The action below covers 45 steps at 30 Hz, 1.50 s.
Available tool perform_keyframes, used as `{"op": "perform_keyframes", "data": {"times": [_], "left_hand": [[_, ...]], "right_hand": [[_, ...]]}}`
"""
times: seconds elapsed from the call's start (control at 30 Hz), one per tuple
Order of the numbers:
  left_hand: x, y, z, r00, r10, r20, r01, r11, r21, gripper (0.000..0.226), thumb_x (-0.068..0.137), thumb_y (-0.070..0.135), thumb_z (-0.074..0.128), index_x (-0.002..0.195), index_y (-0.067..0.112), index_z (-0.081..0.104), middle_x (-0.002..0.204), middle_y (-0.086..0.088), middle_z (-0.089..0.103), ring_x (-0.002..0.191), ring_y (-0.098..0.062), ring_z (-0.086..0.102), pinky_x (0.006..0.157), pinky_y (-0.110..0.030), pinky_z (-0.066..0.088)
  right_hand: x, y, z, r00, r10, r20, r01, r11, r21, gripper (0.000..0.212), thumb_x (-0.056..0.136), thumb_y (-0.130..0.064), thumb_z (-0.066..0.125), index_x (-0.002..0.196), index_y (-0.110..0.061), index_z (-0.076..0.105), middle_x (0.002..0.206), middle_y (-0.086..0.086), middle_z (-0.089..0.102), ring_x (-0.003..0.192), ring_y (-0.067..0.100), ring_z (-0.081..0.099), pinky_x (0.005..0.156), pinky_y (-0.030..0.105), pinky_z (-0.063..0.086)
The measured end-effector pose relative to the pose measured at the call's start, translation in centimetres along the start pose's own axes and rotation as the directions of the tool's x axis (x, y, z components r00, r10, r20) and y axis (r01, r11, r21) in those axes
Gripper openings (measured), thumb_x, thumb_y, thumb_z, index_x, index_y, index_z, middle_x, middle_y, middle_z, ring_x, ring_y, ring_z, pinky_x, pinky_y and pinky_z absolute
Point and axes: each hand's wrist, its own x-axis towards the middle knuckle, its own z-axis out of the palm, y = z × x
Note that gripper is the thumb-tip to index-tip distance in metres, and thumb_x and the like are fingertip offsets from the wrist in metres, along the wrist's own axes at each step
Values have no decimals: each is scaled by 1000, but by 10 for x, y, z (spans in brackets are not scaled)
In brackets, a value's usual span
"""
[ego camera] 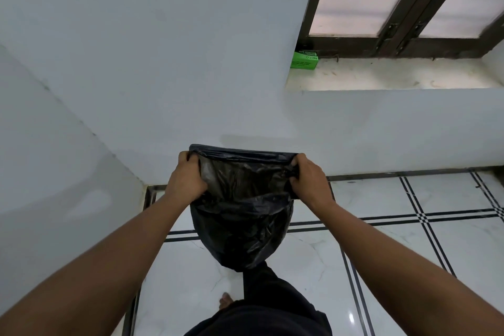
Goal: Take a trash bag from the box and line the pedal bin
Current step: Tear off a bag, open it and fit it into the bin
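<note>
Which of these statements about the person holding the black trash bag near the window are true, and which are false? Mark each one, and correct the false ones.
1. Both hands grip the black trash bag at its top edge. True: the left hand and the right hand hold opposite ends of the opening.
2. The green box lies on the floor. False: it sits on the windowsill, in its left corner.
3. The bag already lines a pedal bin. False: it hangs in the air, and no bin is in view.
4. The floor has pale tiles with dark stripes. True.
5. The person wears gloves. False: both hands are bare.
</note>
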Motion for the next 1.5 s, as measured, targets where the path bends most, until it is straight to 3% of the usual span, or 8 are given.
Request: {"op": "perform_keyframes", "data": {"times": [0.13,0.33,0.5,0.57,0.77,1.1,1.3,1.5], "left_hand": [[14,0,7,998,42,46,-43,999,20,67,79,14,71,140,5,46,147,-11,33,106,-37,64,91,-45,55],[27,6,17,993,72,96,-75,997,34,72,78,21,74,143,8,45,146,-8,35,111,-34,63,93,-42,55],[33,20,27,993,73,91,-69,996,-49,65,81,23,74,139,8,48,143,-11,37,111,-36,63,96,-42,53],[34,26,35,994,43,101,-31,993,-112,66,80,22,76,138,8,48,143,-11,37,114,-34,61,95,-36,50],[36,33,77,987,-18,157,55,971,-234,75,75,18,81,141,6,47,147,-14,35,121,-32,56,101,-29,43],[101,4,197,986,-167,0,163,962,-217,63,78,9,71,135,7,45,152,-7,25,83,-36,66,74,-36,52],[165,-24,284,974,-210,-90,185,956,-230,60,79,5,70,133,8,44,154,-7,23,84,-39,67,80,-46,59],[231,-66,378,979,-96,-180,61,980,-191,75,77,-2,72,144,7,41,161,-6,17,94,-38,69,85,-46,61]], "right_hand": [[9,-8,11,989,122,85,-128,989,80,49,70,-9,76,106,-17,43,105,2,49,76,20,50,68,30,42],[23,-4,14,986,168,23,-157,958,-240,17,89,6,51,87,-9,44,111,14,43,54,20,39,56,35,39],[41,4,10,961,270,63,-247,936,-249,13,87,-10,60,79,-8,51,106,10,42,58,24,44,55,29,36],[47,11,15,927,358,109,-348,932,-105,9,85,-12,58,84,-6,51,96,11,53,69,28,49,51,29,32],[55,37,58,711,639,295,-692,557,459,25,85,-12,50,105,-9,65,105,13,68,77,21,60,57,26,43],[110,102,187,666,584,465,-598,45,800,31,84,14,43,78,-12,58,82,15,65,78,28,62,85,46,55],[157,142,287,658,568,495,-516,-138,845,37,82,20,34,78,-9,58,80,13,64,77,28,61,86,45,57],[199,196,386,620,648,443,-440,-180,880,45,77,21,32,76,-14,60,77,6,66,74,24,61,78,39,57]]}}
